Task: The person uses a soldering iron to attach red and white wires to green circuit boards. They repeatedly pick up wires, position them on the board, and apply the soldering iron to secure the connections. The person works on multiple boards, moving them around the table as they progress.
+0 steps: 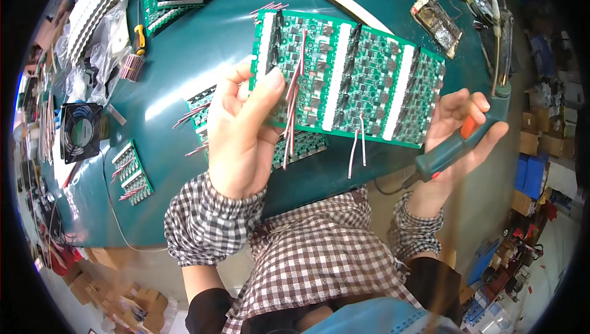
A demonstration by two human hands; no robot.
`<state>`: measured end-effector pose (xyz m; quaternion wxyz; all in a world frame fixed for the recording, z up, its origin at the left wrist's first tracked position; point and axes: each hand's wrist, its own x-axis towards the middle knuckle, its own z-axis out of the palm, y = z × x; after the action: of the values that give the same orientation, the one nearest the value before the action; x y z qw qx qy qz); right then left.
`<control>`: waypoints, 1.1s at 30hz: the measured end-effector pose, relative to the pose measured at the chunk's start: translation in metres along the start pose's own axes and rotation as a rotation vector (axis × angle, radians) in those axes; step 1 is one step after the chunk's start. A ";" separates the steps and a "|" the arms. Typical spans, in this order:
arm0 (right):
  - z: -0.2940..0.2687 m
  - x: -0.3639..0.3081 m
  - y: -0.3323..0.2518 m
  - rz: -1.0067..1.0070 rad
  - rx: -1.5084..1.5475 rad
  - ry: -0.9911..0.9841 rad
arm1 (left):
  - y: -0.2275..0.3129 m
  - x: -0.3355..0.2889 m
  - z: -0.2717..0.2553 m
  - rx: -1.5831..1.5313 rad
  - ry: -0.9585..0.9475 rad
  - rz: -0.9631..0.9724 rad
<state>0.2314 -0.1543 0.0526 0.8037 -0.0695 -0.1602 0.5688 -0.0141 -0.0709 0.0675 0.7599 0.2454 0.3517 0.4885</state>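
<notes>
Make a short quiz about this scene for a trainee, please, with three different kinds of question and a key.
1. True or false: the left hand holds the green circuit board panel above the teal table.
2. What does the right hand hold? A) a screwdriver B) a soldering iron C) a brush
3. Fill in: the small black ___ lies at the left edge of the table.

Key
1. True; the thumb presses on the panel's left end.
2. B; its handle is teal with an orange button.
3. fan
</notes>
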 end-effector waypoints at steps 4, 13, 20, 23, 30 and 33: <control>0.016 0.004 0.007 -0.086 -0.127 0.073 | 0.010 -0.016 0.000 -0.044 -0.017 -0.011; 0.029 0.000 0.007 0.001 -0.016 0.014 | 0.012 -0.022 -0.005 -0.041 -0.024 0.018; 0.029 0.001 0.006 0.051 0.052 0.005 | 0.012 -0.022 -0.002 -0.058 -0.036 0.013; 0.029 0.000 0.007 0.052 0.077 0.010 | 0.011 -0.019 -0.005 -0.059 -0.047 -0.018; 0.027 -0.001 0.006 0.040 0.060 0.018 | 0.010 -0.014 -0.005 -0.088 -0.024 -0.054; 0.028 -0.002 0.007 0.040 0.076 0.031 | 0.007 -0.011 -0.005 -0.098 -0.015 -0.070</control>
<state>0.2154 -0.1557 0.0763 0.7967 -0.0510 -0.1246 0.5892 -0.0258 -0.0783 0.0728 0.7903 0.1992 0.3299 0.4764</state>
